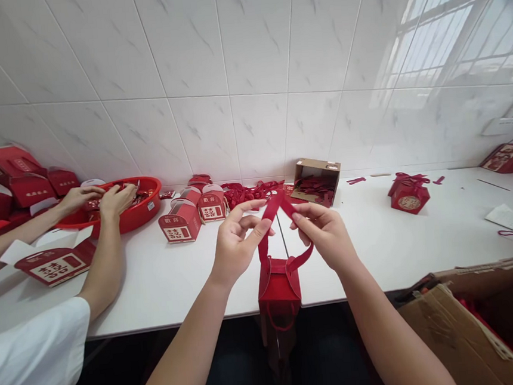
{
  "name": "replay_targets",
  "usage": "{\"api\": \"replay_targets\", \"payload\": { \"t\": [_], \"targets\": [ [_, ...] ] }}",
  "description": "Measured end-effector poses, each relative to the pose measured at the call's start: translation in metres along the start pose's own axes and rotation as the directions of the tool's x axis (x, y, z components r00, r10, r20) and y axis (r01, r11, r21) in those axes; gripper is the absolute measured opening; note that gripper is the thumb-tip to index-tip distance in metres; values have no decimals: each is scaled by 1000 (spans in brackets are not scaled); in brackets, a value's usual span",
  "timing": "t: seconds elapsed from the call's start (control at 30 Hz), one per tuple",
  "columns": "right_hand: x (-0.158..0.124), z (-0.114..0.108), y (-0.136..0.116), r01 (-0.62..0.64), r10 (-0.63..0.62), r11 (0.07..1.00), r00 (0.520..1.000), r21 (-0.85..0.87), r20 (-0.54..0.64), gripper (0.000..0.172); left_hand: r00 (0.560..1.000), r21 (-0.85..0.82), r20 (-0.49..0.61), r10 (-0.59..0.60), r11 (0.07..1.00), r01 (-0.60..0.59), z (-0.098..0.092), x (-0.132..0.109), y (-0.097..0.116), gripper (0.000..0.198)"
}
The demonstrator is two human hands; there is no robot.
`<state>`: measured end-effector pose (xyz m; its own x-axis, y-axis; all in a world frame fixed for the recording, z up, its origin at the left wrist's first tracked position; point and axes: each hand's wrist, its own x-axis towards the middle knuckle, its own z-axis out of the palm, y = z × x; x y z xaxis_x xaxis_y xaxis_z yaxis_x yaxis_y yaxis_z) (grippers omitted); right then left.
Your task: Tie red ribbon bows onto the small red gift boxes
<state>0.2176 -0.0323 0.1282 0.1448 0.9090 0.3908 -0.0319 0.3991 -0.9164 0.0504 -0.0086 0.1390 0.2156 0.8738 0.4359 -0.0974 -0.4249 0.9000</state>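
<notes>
A red ribbon (273, 206) runs up from both sides of a small red gift box (279, 283) at the front edge of the table. My left hand (243, 241) pinches one end of the ribbon between thumb and fingers. The other end is pinched in my right hand (323, 231), and the two ends meet or cross between my fingertips, above the box. The box stands upright with its top folded closed, and a thin red cord loop hangs on its near side.
At left, a co-worker's hands (116, 199) reach into a red basin (149, 199); an open box (58, 264) stands before them. Closed boxes (181, 223), a ribbon pile (250, 192), a small carton (318, 181), a bow-tied box (409, 194) and a large carton (466, 336) surround my workspace.
</notes>
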Motion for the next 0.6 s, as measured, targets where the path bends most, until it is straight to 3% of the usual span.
{"api": "replay_targets", "payload": {
  "t": [0.17,0.27,0.37,0.5,0.6],
  "targets": [
    [-7,4,-2,27,-21,999,981,-27,194,18,991,92,112,-76,994,66,2,-7,5,59],
    [-9,5,1,47,-40,999,970,-23,238,18,979,153,164,-120,984,94,0,-9,4,60],
    [-8,0,5,98,-87,995,951,-21,297,18,943,96,288,-167,985,145,-5,-8,0,57],
    [-5,-13,7,323,-215,933,853,-158,476,19,912,-96,344,-223,958,270,-11,-4,-9,43],
    [-3,-20,10,553,-333,777,766,-301,549,26,917,-190,313,-246,930,315,-13,-2,-12,38]
  ]
}}
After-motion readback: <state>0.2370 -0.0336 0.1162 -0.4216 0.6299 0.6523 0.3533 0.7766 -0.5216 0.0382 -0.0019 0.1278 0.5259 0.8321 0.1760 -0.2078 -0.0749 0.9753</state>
